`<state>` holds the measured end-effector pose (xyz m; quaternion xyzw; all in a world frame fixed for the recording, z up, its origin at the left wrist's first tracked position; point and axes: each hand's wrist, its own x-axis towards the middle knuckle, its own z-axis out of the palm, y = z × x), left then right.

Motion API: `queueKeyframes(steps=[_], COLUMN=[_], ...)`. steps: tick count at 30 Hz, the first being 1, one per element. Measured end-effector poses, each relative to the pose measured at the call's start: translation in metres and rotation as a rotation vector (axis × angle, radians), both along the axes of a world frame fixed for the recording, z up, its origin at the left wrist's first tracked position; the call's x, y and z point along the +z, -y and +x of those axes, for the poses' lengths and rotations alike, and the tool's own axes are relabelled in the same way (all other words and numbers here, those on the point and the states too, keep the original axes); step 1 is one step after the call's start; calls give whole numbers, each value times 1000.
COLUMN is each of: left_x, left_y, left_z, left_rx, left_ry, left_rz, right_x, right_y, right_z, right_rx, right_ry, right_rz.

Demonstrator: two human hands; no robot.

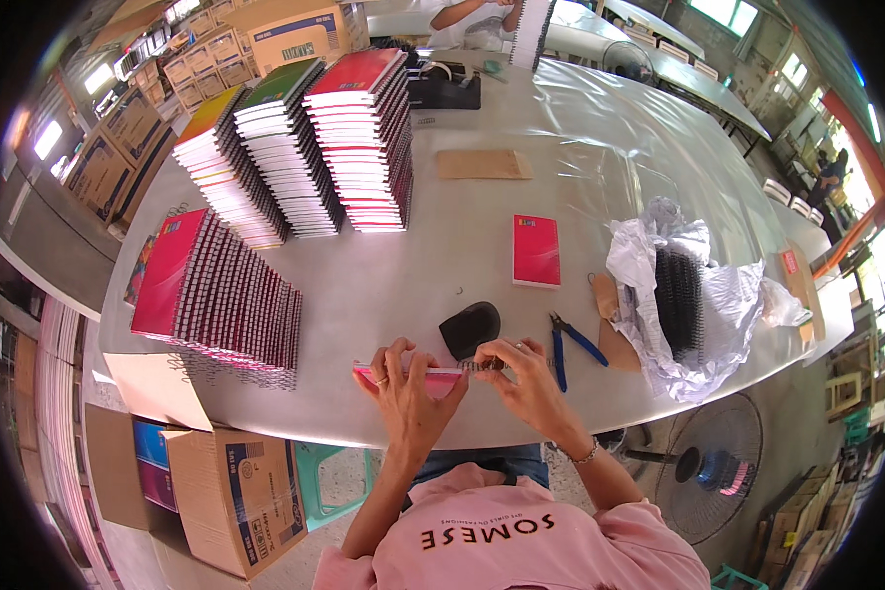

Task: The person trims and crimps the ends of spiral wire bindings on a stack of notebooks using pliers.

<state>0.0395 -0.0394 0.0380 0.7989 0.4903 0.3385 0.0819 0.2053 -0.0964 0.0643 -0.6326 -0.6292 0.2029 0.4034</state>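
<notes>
Close to the table's near edge, my left hand (405,391) is closed around a red notebook (446,380), thumb and fingers gripping it with its edge facing up. My right hand (524,382) pinches a dark wire coil (478,366) at the notebook's right end. How far the coil runs into the pages is too small to tell. Just beyond my hands lies a black rounded object (470,329). Blue-handled pliers (575,346) rest to the right of my right hand. A single red notebook (536,251) lies flat farther off.
Red coil-bound notebooks (228,295) stand in a row at left, with three tall notebook stacks (359,147) behind. Black coils (680,305) sit in crumpled white wrapping at right. An open carton (241,501) and a fan (706,470) flank me. Another person (474,22) works across the table.
</notes>
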Motion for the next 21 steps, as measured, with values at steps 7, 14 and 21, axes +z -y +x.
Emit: queueKeyframes(steps=[7,14,21], left_x=[-1,-3,3], left_y=[-1,-3,-2], left_z=[-2,-3,-7], left_rx=[-12,-10,-8], left_ry=[1,-8,-89], left_rz=[5,-19,-25], right_x=[-1,8,5], right_y=[0,1,-6], right_z=[0,-7,-10], right_rx=[32,-8,38], right_ry=[-21,60,236], right_rz=[38,44,41])
